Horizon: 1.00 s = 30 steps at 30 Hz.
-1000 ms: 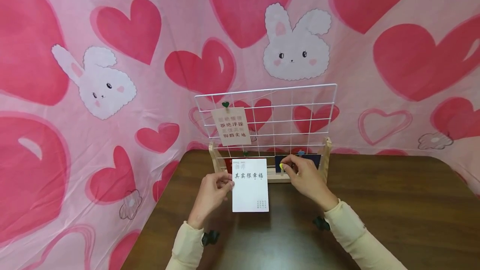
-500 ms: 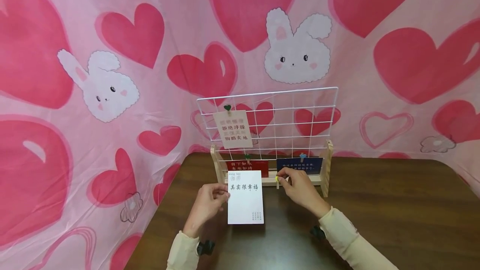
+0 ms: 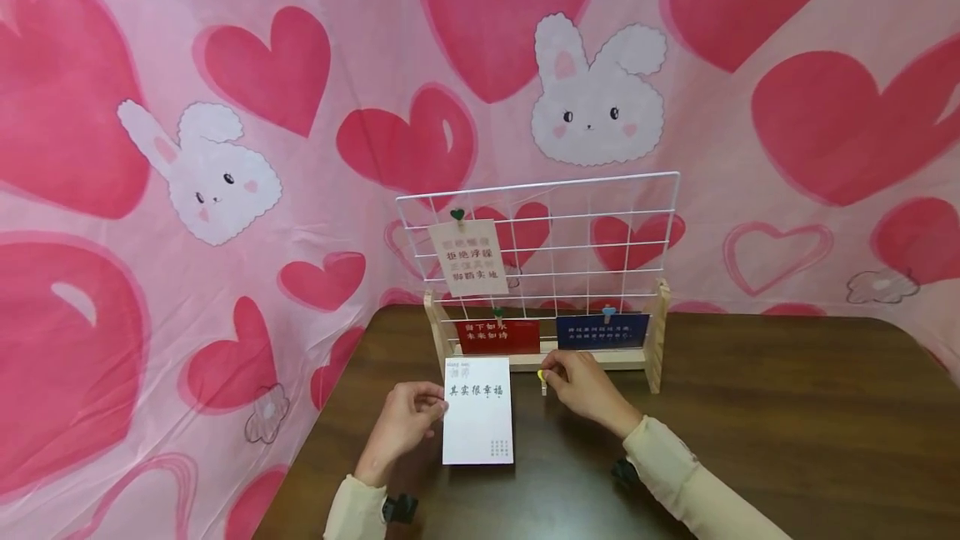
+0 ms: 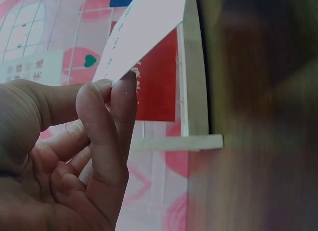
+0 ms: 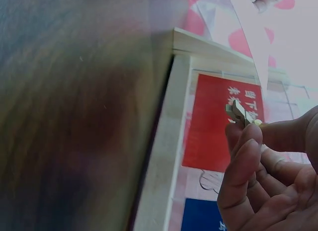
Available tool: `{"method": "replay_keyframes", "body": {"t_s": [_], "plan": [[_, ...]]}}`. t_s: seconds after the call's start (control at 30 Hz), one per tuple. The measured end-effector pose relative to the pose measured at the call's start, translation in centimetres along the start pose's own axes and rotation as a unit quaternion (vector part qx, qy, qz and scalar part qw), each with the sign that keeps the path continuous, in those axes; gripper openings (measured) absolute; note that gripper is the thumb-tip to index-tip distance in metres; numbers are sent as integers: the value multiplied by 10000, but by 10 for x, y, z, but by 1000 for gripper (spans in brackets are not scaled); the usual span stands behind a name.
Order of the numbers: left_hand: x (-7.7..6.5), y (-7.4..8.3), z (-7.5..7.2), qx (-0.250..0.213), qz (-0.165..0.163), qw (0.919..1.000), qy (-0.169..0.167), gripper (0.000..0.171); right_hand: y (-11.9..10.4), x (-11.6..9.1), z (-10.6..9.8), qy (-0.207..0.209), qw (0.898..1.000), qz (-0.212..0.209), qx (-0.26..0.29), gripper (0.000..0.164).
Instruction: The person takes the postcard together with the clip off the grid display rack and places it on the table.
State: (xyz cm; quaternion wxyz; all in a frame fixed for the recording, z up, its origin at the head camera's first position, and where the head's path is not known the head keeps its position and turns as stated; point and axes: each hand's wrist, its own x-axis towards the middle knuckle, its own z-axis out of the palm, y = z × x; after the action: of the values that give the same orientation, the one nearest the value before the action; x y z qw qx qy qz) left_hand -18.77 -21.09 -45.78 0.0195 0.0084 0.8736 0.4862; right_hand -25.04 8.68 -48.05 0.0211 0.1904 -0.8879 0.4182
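My left hand (image 3: 408,422) pinches the left edge of a white card (image 3: 477,423) with black writing, held upright in front of the rack. Thumb and fingertips meet on the card's edge in the left wrist view. To the right of the card, my right hand (image 3: 588,390) pinches a small wooden clothespin (image 5: 239,113) by its end, which carries a yellow ornament (image 3: 542,375). Behind both hands stands a white wire grid rack (image 3: 555,273) on a wooden base. A red card (image 3: 517,338) and a blue card (image 3: 600,332) hang low on it.
A cream card (image 3: 471,261) hangs at the grid's upper left under a green heart clip (image 3: 457,214). A blue clip (image 3: 609,313) tops the blue card. The brown table (image 3: 787,423) meets a pink heart-patterned cloth (image 3: 300,173) behind and at the left.
Both hands have come down and to the left, the left with the white card, the right with the clothespin. The red and blue cards show more fully now.
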Motion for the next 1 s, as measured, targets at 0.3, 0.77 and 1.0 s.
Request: {"method": "replay_keyframes", "body": {"t_s": [0.3, 0.77, 1.0], "plan": [[0, -12, -5, 101, -193, 9998, -4, 12, 7, 7, 13, -212, 9995, -201, 69, 5], [-1, -35, -6, 178, -564, 9982, -82, 12, 13, 18, 29, -913, 9949, 92, 415, 9], [-1, -46, -9, 129, -566, 9983, -109, 13, 14, 24, 37, -1100, 9923, 73, 560, 11]]}}
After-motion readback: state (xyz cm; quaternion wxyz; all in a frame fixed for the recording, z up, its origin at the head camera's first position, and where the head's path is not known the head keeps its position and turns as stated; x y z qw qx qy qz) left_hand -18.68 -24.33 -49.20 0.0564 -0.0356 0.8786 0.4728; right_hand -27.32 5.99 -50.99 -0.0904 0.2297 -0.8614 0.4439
